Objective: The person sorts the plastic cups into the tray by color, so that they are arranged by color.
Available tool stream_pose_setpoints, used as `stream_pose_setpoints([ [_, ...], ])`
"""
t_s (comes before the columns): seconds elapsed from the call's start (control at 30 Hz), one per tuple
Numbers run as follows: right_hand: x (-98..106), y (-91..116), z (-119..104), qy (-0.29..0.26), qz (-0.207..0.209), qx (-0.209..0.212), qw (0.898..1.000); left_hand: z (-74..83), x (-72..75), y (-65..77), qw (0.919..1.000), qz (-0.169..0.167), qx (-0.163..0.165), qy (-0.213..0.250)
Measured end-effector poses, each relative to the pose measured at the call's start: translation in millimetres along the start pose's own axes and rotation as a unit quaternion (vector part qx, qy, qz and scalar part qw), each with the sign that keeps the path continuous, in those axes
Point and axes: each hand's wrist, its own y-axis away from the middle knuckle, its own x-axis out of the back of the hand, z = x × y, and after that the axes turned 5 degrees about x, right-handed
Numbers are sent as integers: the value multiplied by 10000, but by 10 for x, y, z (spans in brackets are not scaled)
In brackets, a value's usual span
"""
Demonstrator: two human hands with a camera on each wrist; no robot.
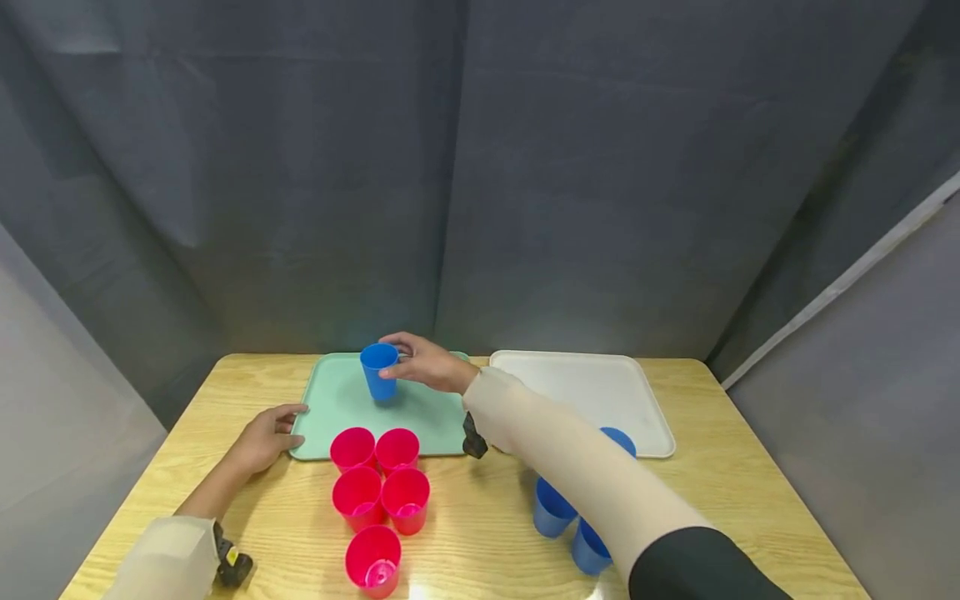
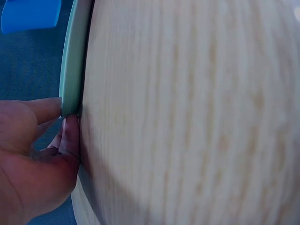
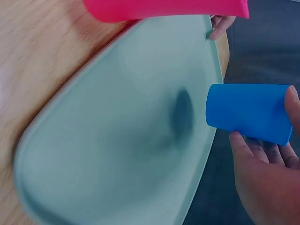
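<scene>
My right hand (image 1: 431,364) holds a blue plastic cup (image 1: 379,377) near its rim, thumb on one side and fingers on the other. The cup is mouth up over the mint-green tray (image 1: 427,417); its dark shadow on the tray stands apart from its base in the right wrist view. At the tray's left edge, my left hand (image 1: 262,437) grips the rim between thumb and fingers. Several bright pink cups (image 1: 358,493) stand mouth up in a cluster just in front of the tray, the rear ones overlapping its near edge in the head view.
A white tray (image 1: 585,392) lies to the right of the green one. Blue cups (image 1: 553,508) stand at the right front, partly hidden by my right forearm. Grey curtains (image 1: 600,208) hang behind and beside the wooden table (image 1: 720,483).
</scene>
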Motion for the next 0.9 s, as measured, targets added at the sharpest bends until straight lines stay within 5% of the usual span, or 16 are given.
stream_pose_setpoints([
  [0.9, -230, -373, 232, -441, -313, -239, 9983, -49, 46, 77, 10000, 47, 44, 21],
])
